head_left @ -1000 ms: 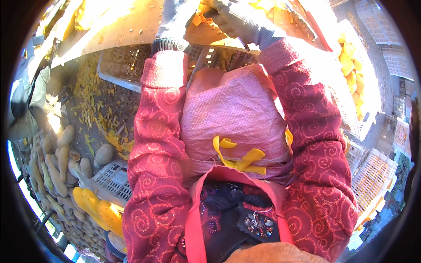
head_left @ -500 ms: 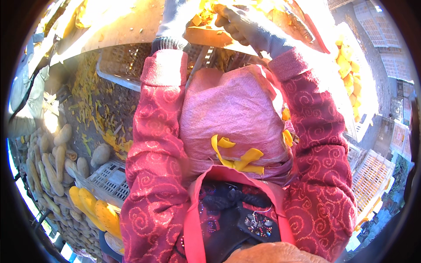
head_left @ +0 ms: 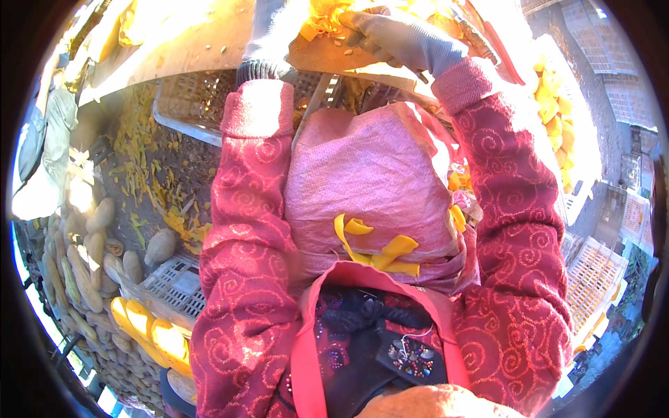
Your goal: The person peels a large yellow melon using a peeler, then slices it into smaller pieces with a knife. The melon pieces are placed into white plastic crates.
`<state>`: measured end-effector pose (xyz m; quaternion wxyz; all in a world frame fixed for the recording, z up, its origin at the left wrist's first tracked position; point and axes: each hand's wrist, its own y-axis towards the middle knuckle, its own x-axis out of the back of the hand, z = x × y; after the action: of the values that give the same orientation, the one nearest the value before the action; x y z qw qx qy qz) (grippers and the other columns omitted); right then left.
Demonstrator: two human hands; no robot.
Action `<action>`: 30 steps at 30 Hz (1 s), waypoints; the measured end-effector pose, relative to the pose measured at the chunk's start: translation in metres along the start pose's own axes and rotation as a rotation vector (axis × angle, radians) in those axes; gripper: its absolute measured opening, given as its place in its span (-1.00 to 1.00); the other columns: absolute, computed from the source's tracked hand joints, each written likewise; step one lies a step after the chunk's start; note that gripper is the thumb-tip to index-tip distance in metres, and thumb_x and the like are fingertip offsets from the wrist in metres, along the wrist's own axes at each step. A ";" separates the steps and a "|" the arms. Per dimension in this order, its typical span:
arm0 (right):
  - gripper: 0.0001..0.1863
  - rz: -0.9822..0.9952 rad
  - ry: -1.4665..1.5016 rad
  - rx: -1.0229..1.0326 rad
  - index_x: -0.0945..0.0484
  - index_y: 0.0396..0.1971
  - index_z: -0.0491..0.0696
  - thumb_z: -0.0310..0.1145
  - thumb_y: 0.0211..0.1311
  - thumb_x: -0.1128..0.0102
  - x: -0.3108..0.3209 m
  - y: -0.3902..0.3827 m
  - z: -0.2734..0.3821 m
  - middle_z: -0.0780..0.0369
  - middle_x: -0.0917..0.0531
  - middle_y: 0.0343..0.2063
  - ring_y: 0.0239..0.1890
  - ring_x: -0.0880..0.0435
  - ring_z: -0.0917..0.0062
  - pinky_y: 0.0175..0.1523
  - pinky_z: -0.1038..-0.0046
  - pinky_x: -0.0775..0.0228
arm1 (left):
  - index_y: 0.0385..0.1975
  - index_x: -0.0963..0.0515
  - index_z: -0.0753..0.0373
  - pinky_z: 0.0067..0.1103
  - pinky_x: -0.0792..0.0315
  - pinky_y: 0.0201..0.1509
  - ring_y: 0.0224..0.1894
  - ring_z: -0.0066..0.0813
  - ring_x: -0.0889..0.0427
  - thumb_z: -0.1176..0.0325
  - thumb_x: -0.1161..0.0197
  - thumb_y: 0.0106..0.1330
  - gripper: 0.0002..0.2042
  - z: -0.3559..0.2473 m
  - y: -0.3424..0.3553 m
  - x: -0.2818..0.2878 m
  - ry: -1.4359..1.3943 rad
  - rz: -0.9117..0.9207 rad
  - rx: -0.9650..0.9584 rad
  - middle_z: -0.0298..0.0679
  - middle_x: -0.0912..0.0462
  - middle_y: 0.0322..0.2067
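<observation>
At the top of the head view, my left hand (head_left: pixel 273 31), in a grey glove, reaches over the wooden board (head_left: pixel 174 52); its fingers are lost in glare and beyond the edge. My right hand (head_left: pixel 394 38), also gloved, has curled fingers by bright orange squash pieces (head_left: pixel 324 17); what they grip, if anything, I cannot make out. Below my arms a pink woven sack (head_left: pixel 366 167) covers my lap, with several yellow peel strips (head_left: pixel 390 254) on it.
Plastic crates sit under the board (head_left: pixel 188 104) and at right (head_left: pixel 596 279). Piles of tan squash (head_left: pixel 90 272) and peeled yellow squash (head_left: pixel 150 331) lie at left, peel scraps (head_left: pixel 150 167) on the ground, more orange squash (head_left: pixel 554 118) at right. Another person's grey-clad leg (head_left: pixel 49 153) shows far left.
My right hand and sleeve have shifted rightward, widening the gap from my left arm, which has moved little. The other person's grey clothing at far left has shifted.
</observation>
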<state>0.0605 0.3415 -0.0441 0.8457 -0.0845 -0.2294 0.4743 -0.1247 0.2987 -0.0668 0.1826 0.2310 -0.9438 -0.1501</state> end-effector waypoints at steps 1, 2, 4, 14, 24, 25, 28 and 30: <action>-0.65 0.037 0.135 0.060 -0.60 -0.13 -0.13 -0.21 0.48 0.12 0.002 0.006 -0.003 0.29 -0.56 -0.48 -0.52 -0.48 0.62 -0.47 0.55 -0.34 | -0.03 -0.56 0.23 -0.52 -0.41 0.12 0.02 -0.44 -0.54 0.34 -0.06 0.41 -0.76 0.021 0.009 0.000 0.092 -0.010 -0.115 -0.22 -0.61 -0.01; -0.70 0.069 0.273 0.117 -0.58 -0.09 -0.15 -0.30 0.47 0.10 0.002 0.009 -0.006 0.22 -0.67 -0.37 -0.42 -0.62 0.51 -0.37 0.50 -0.49 | -0.03 -0.56 0.22 -0.52 -0.41 0.13 0.04 -0.44 -0.53 0.36 -0.06 0.41 -0.77 0.039 0.014 -0.001 0.181 -0.016 -0.229 -0.23 -0.60 -0.01; -0.67 0.043 0.224 0.027 -0.60 -0.16 -0.13 -0.22 0.46 0.10 -0.004 0.011 -0.006 0.26 -0.62 -0.45 -0.47 -0.57 0.59 -0.41 0.52 -0.45 | -0.03 -0.56 0.21 -0.52 -0.41 0.14 0.06 -0.43 -0.52 0.36 -0.07 0.41 -0.77 0.053 0.016 0.002 0.044 -0.003 -0.317 -0.23 -0.60 -0.01; -0.52 -0.067 0.106 -0.198 -0.64 -0.19 -0.05 0.02 0.46 0.15 -0.005 0.003 -0.004 0.36 -0.55 -0.59 -0.67 -0.45 0.74 -0.61 0.67 -0.27 | 0.07 -0.49 0.29 -0.47 -0.47 0.08 0.06 -0.44 -0.53 0.35 -0.18 0.37 -0.69 0.027 0.003 -0.013 -0.348 0.052 0.026 -0.23 -0.58 0.03; -0.53 -0.197 0.052 -0.163 -0.60 -0.32 -0.07 0.06 0.39 0.05 -0.018 -0.006 0.008 0.47 -0.33 -0.72 -0.72 -0.21 0.78 -0.62 0.65 -0.12 | -0.08 -0.55 0.40 -0.50 -0.53 -0.22 -0.25 -0.44 -0.63 0.33 -0.22 0.35 -0.73 0.114 -0.027 0.002 0.109 -0.270 -0.072 -0.18 -0.66 -0.23; -0.52 -0.186 0.072 -0.198 -0.60 -0.32 -0.09 0.06 0.38 0.04 -0.016 -0.004 0.007 0.38 -0.42 -0.62 -0.60 -0.35 0.70 -0.52 0.60 -0.27 | -0.09 -0.54 0.40 -0.49 -0.52 -0.22 -0.26 -0.43 -0.62 0.34 -0.21 0.35 -0.74 0.109 -0.028 -0.001 0.010 -0.296 -0.087 -0.17 -0.66 -0.24; -0.51 -0.195 0.104 -0.216 -0.60 -0.33 -0.12 0.06 0.37 0.01 -0.015 0.002 0.001 0.20 -0.61 -0.42 -0.34 -0.63 0.54 -0.29 0.50 -0.56 | -0.12 -0.54 0.40 -0.46 -0.51 -0.21 -0.28 -0.37 -0.62 0.35 -0.20 0.35 -0.76 0.087 -0.029 -0.007 -0.297 -0.271 -0.058 -0.14 -0.65 -0.26; -0.48 -0.251 0.089 -0.125 -0.60 -0.36 -0.12 0.10 0.35 0.00 -0.025 -0.001 0.004 0.21 -0.62 -0.42 -0.28 -0.63 0.54 -0.23 0.48 -0.54 | -0.13 -0.53 0.40 -0.43 -0.51 -0.17 -0.27 -0.31 -0.62 0.35 -0.21 0.34 -0.75 0.101 -0.027 0.000 -0.523 -0.118 0.073 -0.10 -0.65 -0.27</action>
<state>0.0485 0.3198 -0.0480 0.9007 -0.1284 -0.2297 0.3456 -0.1562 0.2960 -0.1666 -0.0848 0.2455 -0.9486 -0.1809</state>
